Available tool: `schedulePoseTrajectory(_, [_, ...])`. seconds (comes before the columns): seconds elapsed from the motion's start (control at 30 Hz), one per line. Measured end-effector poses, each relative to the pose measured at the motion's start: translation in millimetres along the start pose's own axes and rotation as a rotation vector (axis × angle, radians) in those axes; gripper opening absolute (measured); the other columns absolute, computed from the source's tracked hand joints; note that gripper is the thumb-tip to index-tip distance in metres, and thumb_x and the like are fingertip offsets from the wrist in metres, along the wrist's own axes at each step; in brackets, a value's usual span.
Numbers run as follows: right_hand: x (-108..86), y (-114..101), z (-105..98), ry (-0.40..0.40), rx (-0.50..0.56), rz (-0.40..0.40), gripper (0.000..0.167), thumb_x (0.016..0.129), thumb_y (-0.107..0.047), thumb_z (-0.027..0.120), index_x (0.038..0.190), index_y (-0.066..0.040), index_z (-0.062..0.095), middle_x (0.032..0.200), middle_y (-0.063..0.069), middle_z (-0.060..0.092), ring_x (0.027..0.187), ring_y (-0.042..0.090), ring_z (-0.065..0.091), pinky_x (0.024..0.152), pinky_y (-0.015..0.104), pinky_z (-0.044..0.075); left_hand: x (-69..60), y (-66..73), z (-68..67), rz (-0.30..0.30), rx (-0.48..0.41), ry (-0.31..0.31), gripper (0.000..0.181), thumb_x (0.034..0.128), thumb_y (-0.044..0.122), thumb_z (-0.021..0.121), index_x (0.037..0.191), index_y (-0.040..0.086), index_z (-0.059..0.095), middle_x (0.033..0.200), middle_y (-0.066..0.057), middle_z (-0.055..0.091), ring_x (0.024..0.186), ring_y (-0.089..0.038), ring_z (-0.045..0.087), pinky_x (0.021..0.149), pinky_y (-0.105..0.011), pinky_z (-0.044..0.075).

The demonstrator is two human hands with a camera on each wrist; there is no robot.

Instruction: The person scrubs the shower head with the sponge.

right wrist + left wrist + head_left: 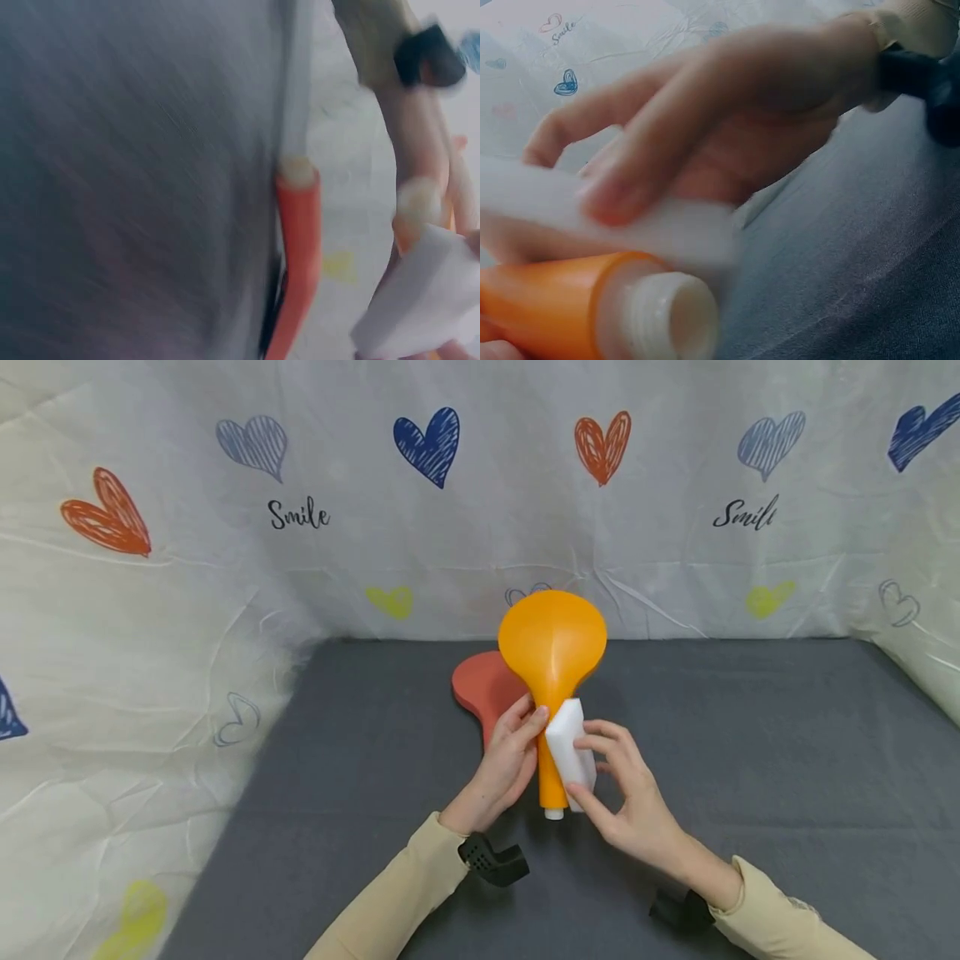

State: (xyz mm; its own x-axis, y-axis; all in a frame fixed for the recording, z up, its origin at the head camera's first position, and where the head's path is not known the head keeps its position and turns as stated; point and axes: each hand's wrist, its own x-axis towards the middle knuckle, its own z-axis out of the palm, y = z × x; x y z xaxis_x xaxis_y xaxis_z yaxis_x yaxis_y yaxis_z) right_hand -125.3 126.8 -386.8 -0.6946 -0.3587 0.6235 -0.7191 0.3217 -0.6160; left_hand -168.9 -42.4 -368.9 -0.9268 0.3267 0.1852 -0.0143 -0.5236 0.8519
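Dark grey cloth (pixel 750 735) is spreading beneath and around the orange paddle (pixel 552 643). Nearest the viewer, pale sleeves (pixel 405 893) are reaching up from either side below the orange paddle, and black wrist devices (pixel 493 858) are sitting just past the cuffs. At the paddle's lower end, a white threaded tip (pixel 553 814) is pointing toward the person. On the paddle's left side, the left hand (pixel 504 766) is gripping the handle, its thumb lying near the neck and its other fingers partly hidden. On the right side, the right hand (pixel 637 807) is pinching a white block (pixel 570 752) between thumb and fingertips, the block lying along the handle between those fingers and the paddle. Behind the orange paddle and to its left, a red paddle (pixel 480 681) is lying partly covered. Farthest back, a pale backdrop (pixel 510 527) is hanging beyond the orange paddle, showing hearts (pixel 427 447).
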Motion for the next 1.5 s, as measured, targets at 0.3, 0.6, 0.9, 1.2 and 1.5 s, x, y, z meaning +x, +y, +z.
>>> schedulePoseTrajectory(0.3, [-30.0,-12.7,0.2,-0.152,-0.113,0.001,0.046,0.080,-0.014,0.073,0.119,-0.011,0.049,0.126,0.011,0.036,0.102,0.021,0.050,0.073,0.029,0.051,2.7,-10.0,-6.9,-0.035,0.063,0.056,0.040,0.0995,0.006,0.040,0.137,-0.004,0.035,0.129,-0.014,0.045,0.107,-0.018,0.047,0.098,-0.028,0.038])
schedulePoseTrajectory(0.6, [-12.4,7.0,-27.4,-0.079,-0.417,0.246,0.050,0.080,-0.020,0.070,0.123,-0.005,0.046,0.112,0.018,0.048,0.088,0.027,0.052,0.067,0.039,0.050,20.4,-37.8,-13.7,-0.127,0.249,0.084,0.043,0.0984,0.010,0.045,0.137,-0.005,0.037,0.129,-0.021,0.048,0.101,-0.017,0.052,0.096,-0.032,0.043])
schedulePoseTrajectory(0.9, [-12.1,29.5,-39.0,-0.098,-0.587,0.443,0.047,0.082,-0.022,0.064,0.119,0.002,0.047,0.099,0.030,0.050,0.077,0.035,0.050,0.055,0.041,0.048,36.1,-62.1,-9.8,-0.187,0.336,0.185,0.031,0.0960,0.008,0.050,0.119,-0.013,0.051,0.092,-0.011,0.057,0.079,-0.015,0.052,0.078,-0.025,0.045])
schedulePoseTrajectory(1.2, [-19.7,38.0,-35.2,-0.151,-0.657,0.516,0.047,0.080,-0.023,0.065,0.116,0.003,0.049,0.085,0.024,0.046,0.068,0.031,0.046,0.046,0.036,0.042,42.4,-72.6,-4.7,-0.263,0.390,0.249,0.027,0.0956,0.010,0.052,0.112,-0.012,0.054,0.088,-0.009,0.055,0.080,-0.017,0.051,0.079,-0.029,0.045])
schedulePoseTrajectory(1.5, [-24.9,43.7,-36.5,-0.177,-0.685,0.525,0.051,0.079,-0.027,0.069,0.114,0.007,0.052,0.087,0.025,0.047,0.070,0.032,0.047,0.047,0.038,0.044,47.9,-74.4,6.6,-0.312,0.504,0.279,0.030,0.0945,0.012,0.054,0.114,-0.010,0.055,0.097,-0.016,0.060,0.081,-0.020,0.057,0.083,-0.033,0.050])
